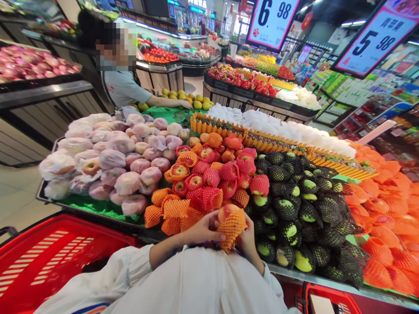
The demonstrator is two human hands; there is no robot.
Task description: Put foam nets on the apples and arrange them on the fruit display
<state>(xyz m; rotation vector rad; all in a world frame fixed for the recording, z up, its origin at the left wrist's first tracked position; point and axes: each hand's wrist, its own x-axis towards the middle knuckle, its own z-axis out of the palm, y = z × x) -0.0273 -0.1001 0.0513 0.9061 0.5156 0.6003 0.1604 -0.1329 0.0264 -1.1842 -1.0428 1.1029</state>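
Note:
Close to my body, a red-and-yellow apple (224, 212) sits partly inside an orange foam net (233, 226). My left hand (207, 227) grips it from the left, with thumb and fingers closed on the apple and the net's edge. On the right side, my right hand (248, 239) wraps round the netted apple; its fingertips are partly hidden behind the net. Just beyond my hands lie apples in pink and orange nets (209, 176). A cluster of orange foam nets (175, 213) rests to the left of my hands.
Bagged apples (121, 157) fill the stand's left side; green fruit in black nets (294, 213) and orange-wrapped fruit (389, 218) lie right. A red basket (75, 253) stands lower left, another red basket (330, 296) lower right. Across the stand, a person (126, 87) reaches toward yellow-green fruit.

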